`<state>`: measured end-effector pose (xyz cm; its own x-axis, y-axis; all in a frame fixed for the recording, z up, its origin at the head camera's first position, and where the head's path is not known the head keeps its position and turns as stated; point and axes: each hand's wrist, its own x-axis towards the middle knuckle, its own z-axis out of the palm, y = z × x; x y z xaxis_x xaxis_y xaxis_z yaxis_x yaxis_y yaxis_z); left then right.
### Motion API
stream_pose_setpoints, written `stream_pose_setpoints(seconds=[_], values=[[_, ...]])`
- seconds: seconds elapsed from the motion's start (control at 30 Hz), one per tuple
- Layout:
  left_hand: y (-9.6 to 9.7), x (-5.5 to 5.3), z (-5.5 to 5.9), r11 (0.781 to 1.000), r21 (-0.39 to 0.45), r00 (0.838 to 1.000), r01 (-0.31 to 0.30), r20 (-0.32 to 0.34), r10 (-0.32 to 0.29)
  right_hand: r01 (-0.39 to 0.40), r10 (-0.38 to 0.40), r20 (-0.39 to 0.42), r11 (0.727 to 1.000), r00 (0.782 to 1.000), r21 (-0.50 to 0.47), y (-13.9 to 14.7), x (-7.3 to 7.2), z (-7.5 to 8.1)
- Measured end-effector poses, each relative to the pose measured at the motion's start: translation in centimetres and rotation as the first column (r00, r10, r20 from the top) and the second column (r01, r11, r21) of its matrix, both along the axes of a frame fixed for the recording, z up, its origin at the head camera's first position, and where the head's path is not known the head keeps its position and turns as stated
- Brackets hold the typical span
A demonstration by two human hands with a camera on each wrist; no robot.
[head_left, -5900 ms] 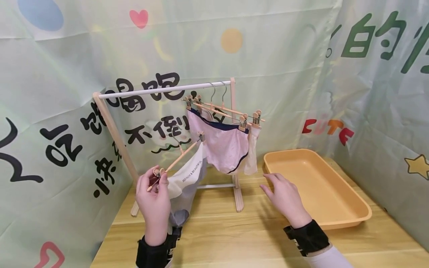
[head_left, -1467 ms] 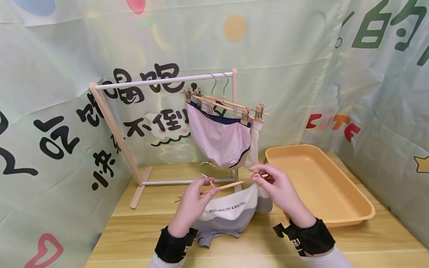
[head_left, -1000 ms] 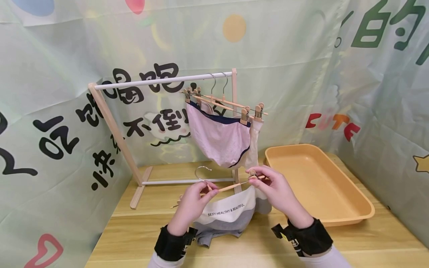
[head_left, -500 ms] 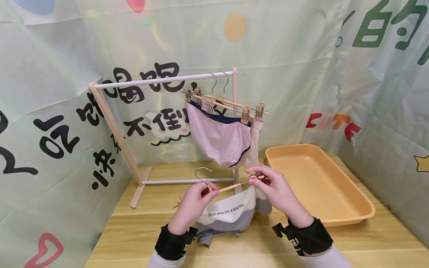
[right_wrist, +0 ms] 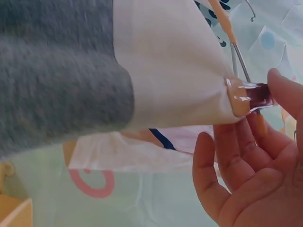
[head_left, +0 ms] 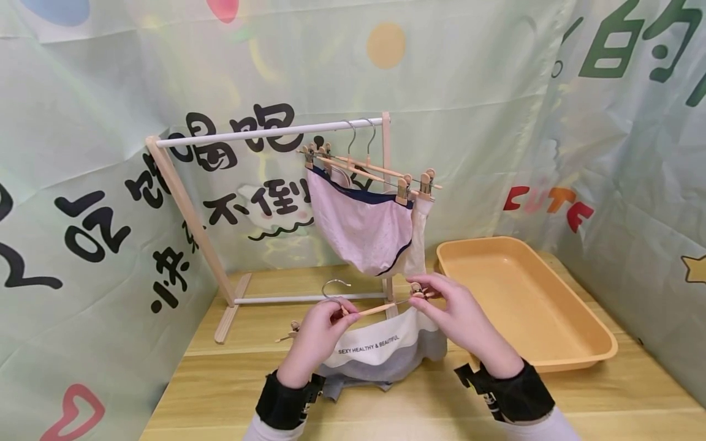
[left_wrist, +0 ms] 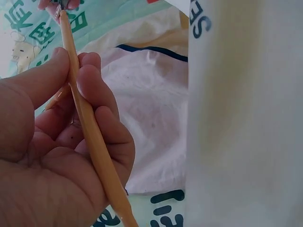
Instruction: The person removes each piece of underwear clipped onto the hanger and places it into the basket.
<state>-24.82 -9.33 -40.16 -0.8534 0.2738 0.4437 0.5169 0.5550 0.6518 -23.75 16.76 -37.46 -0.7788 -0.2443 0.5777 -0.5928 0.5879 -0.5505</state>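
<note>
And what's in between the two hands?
In the head view, the bar of the clip hanger runs between the left hand and the right hand, with the gray-and-white underpants hanging below it.

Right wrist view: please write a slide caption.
A right hand pinches a hanger clip that grips white-and-grey underwear.

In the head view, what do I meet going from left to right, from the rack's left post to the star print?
Rack's left post, left hand, white-and-gray garment, right hand, yellow tray, star print.
</note>
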Motion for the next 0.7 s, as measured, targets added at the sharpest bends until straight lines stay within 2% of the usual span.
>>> stream_pose_setpoints(seconds=[0.17,0.37,0.5,0.7], values=[[0.0,0.0,-0.1,1.000,-0.014,1.000,-0.002,-0.006,0.002,0.043,-0.036,-0.078,0.995,0.996,0.085,0.3,0.3,0.2],[0.0,0.0,-0.1,0.997,-0.078,1.000,-0.011,0.002,0.011,0.082,-0.057,-0.150,0.982,0.987,0.171,0.6,1.0,0.7],[0.0,0.0,-0.2,0.995,-0.100,1.000,-0.012,-0.003,0.011,0.082,-0.047,-0.172,0.975,0.984,0.205,0.6,1.1,0.8],[-0.1,0.0,-0.3,0.994,-0.108,1.000,-0.008,-0.013,0.007,0.074,-0.042,-0.154,0.975,0.987,0.208,0.6,0.9,0.4]])
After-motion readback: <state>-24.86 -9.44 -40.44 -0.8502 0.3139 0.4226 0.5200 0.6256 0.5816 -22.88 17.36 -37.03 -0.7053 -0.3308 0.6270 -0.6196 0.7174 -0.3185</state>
